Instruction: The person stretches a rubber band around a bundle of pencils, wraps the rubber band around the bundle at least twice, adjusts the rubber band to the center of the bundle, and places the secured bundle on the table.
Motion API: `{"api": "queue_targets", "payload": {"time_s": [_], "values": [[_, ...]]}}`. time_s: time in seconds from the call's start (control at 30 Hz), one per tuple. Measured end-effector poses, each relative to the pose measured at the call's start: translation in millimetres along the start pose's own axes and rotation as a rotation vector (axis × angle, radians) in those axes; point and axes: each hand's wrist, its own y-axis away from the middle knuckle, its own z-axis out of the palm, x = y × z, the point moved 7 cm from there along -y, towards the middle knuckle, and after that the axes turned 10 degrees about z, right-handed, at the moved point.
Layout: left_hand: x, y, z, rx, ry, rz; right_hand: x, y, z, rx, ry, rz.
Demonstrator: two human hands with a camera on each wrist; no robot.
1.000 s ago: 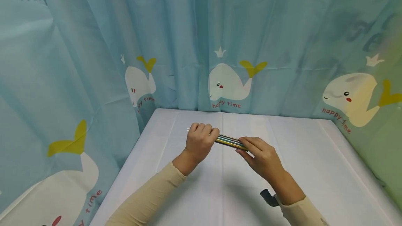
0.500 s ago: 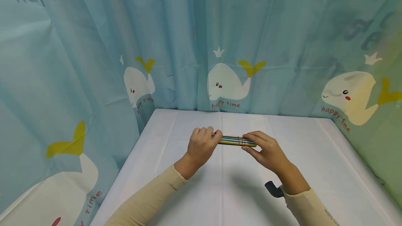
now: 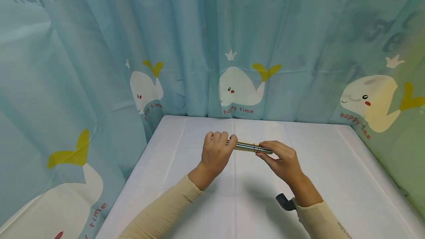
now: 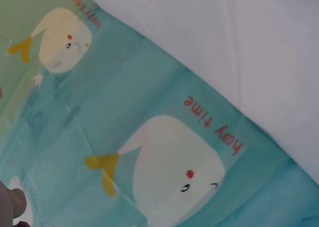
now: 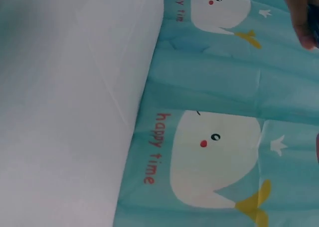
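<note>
A bundle of slim pencils (image 3: 245, 145), striped in green, yellow and dark tones, is held above the table between both hands. Reddish-brown rubber bands (image 3: 257, 148) wrap it near its right end. My left hand (image 3: 217, 154) grips the left part with curled fingers, which hide that end. At the right end, my right hand (image 3: 284, 160) pinches the bundle between thumb and fingers, just beside the bands. In the left wrist view only a fingertip (image 4: 19, 202) shows at the lower left corner. Fingers (image 5: 299, 18) appear at the top right of the right wrist view.
A white-covered table (image 3: 212, 209) lies beneath the hands. Blue-green curtains (image 3: 196, 40) printed with whales stand along its back and sides. A dark curved piece (image 3: 285, 202) sticks out beside the right sleeve.
The bundle has shifted slightly right and turned in the hands, with its stripes changing. White tips that showed left of the left hand are now hidden. Both hands keep their hold.
</note>
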Motion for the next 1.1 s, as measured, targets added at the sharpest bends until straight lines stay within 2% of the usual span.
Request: {"api": "queue_targets", "payload": {"time_s": [0.1, 0.33, 0.43, 0.57, 0.63, 0.77, 0.87, 0.97, 1.1], "values": [[1.0, 1.1, 3.4, -0.019, 0.017, -0.002, -1, -1, 0.4, -0.048, 0.024, -0.021], [7.1, 3.4, 10.4, -0.148, 0.066, 0.012, -7, -5, 10.5, -0.122, 0.04, -0.081], [8.5, 3.1, 10.0, -0.156, 0.063, 0.015, -6, -6, 16.2, -0.137, 0.034, -0.051], [6.5, 3.0, 9.5, -0.144, 0.054, 0.003, -4, -5, 17.5, -0.115, 0.024, -0.022], [4.8, 4.1, 9.7, -0.137, 0.051, -0.004, -7, -5, 14.9, -0.077, 0.054, -0.071], [0.1, 6.3, 9.6, -0.127, 0.051, -0.025, -22, -4, 7.5, 0.039, 0.176, -0.282], [-2.8, 7.1, 9.4, -0.128, 0.054, -0.033, -31, -5, 4.9, 0.093, 0.237, -0.403], [-3.2, 7.3, 9.2, -0.136, 0.062, -0.029, -37, -6, 4.3, 0.109, 0.238, -0.455], [-0.7, 5.4, 7.7, -0.131, 0.074, -0.021, -42, -6, 5.3, 0.105, 0.195, -0.468]]}}
